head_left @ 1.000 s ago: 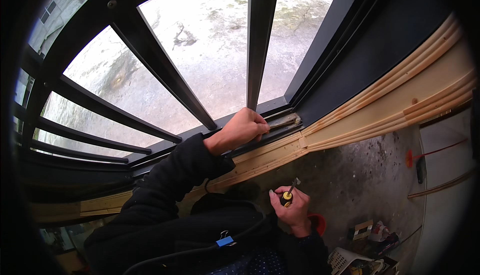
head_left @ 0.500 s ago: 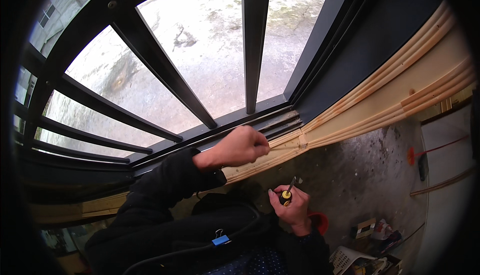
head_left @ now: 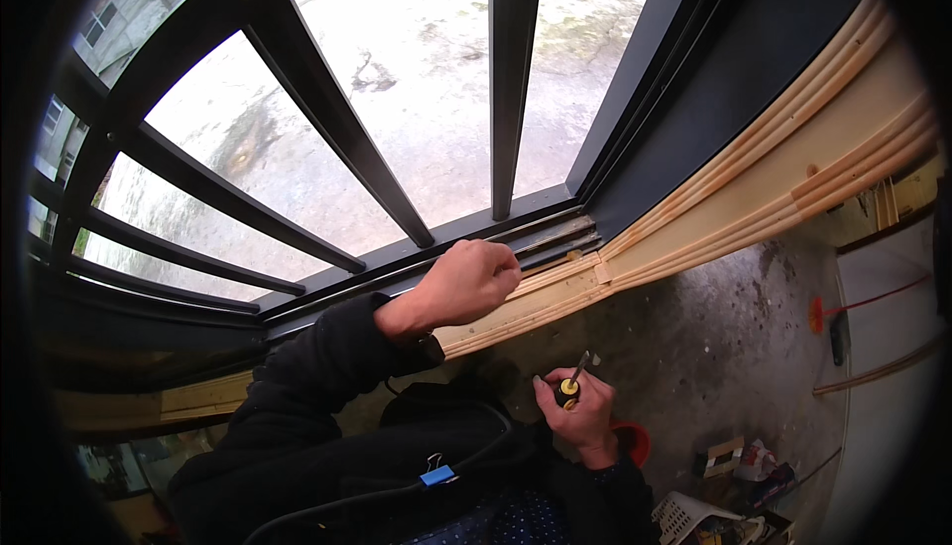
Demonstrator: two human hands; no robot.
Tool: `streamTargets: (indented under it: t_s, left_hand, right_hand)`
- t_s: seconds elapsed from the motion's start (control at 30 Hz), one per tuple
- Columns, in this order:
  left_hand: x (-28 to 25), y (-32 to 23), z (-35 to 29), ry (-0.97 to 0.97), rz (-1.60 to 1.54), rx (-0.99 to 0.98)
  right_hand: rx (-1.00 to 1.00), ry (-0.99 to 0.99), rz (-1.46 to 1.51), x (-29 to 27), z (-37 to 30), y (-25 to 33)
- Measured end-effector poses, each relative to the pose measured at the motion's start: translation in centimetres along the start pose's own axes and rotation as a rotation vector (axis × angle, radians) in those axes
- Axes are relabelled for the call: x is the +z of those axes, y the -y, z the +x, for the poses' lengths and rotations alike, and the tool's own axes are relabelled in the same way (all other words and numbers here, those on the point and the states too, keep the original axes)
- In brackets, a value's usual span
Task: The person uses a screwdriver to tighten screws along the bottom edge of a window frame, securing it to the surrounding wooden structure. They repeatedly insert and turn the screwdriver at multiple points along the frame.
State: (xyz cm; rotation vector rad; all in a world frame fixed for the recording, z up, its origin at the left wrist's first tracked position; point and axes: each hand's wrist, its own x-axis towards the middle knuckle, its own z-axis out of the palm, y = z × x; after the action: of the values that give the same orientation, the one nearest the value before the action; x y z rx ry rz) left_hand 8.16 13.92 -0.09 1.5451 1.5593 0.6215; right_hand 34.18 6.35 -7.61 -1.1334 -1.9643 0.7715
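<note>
My left hand [head_left: 468, 281] is over the window sill, its fingers curled into a fist. Whatever it may hold is hidden behind the knuckles. Just beyond it runs the dark window track [head_left: 550, 235], beside the wooden sill [head_left: 555, 299]. Lower and to the right, my right hand [head_left: 585, 416] is wrapped round a stubby screwdriver [head_left: 568, 387] with a black and yellow handle. Its metal shaft points up and slightly right, away from the sill.
Black window bars [head_left: 508, 99] rise along the far side, with pale ground outside. A red container [head_left: 632, 443] stands beyond my right wrist. At the lower right are a white plastic basket [head_left: 684, 517] and a small open box [head_left: 724, 458]. A blue binder clip [head_left: 436, 475] sits on my clothing.
My left hand has shifted slightly left and up toward the window track, still closed. The right hand and its screwdriver have barely moved.
</note>
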Motion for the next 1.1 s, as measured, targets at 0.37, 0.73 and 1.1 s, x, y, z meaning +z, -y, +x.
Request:
streamTargets:
  t_s: [0.37, 0.73, 1.1]
  left_hand:
    - [-0.3, 1.3, 1.6, 0.027, -0.078, -0.142]
    - [2.4, -0.1, 5.5, 0.072, -0.316, -0.262]
    - [3.4, -1.1, 5.0, 0.082, -0.364, -0.212]
  right_hand:
    - [0.003, 0.0, 0.027, -0.1, -0.3, -0.4]
    - [0.005, -0.005, 0.055, 0.0, -0.4, -0.9]
    - [-0.005, 0.022, 0.04, -0.3, -0.3, -0.8]
